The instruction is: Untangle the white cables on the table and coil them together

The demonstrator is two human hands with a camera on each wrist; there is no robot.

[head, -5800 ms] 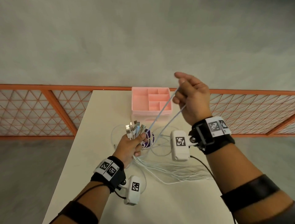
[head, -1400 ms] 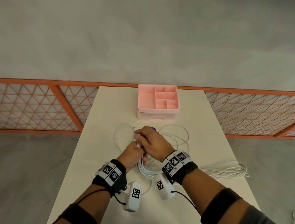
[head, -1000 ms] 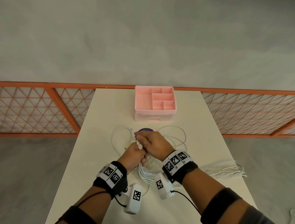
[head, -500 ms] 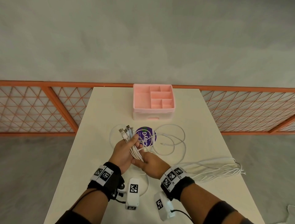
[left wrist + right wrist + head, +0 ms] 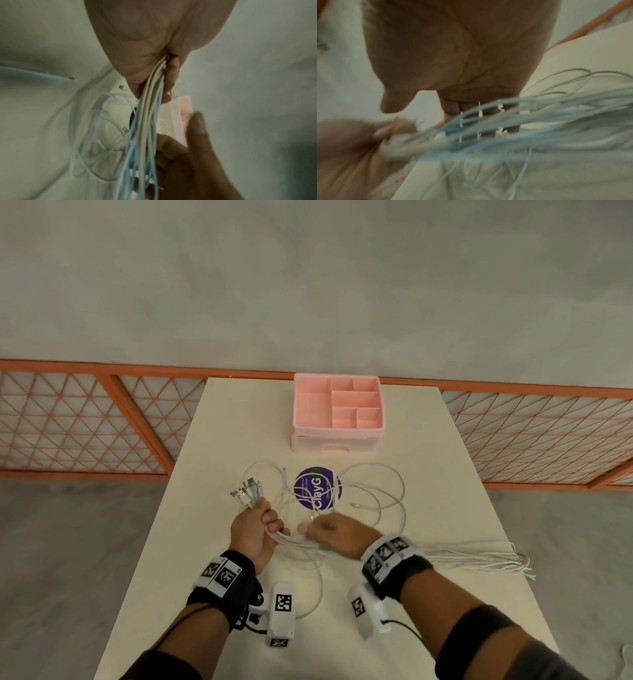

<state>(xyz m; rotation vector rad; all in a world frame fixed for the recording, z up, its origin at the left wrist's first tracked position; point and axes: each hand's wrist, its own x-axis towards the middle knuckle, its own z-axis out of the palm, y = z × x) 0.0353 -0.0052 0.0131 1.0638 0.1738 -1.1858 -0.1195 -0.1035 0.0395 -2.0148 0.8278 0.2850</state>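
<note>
The white cables (image 5: 294,540) run as one bundle between the two hands, over the worktop (image 5: 219,419) on the near side of the round purple sticker (image 5: 318,487). The left hand (image 5: 255,534) is fisted around the bundle close to its plug ends, and the connectors (image 5: 247,491) fan out above the fist, just left of the sticker. In the left wrist view the strands (image 5: 150,108) leave the closed palm (image 5: 145,40) side by side, some white and some pale blue. The right hand (image 5: 337,537) sits on the near-right side of the sticker, knuckles up, with the bundle passing under it; in the right wrist view its fingers (image 5: 488,112) look fairly straight with the blurred strands (image 5: 505,121) crossing them, and whether they pinch the bundle I cannot tell. Past the right wrist, the rest of the bundle (image 5: 479,556) lies flat and reaches the worktop's right edge, well to the right of the sticker. Loose loops (image 5: 387,494) lie on and just right of the sticker, one thin plug end (image 5: 356,504) among them, and another loop (image 5: 315,594) curves toward the near edge. A pink compartment box (image 5: 337,409) stands beyond the sticker at the worktop's far edge. An orange lattice railing (image 5: 85,419) runs behind it.
</note>
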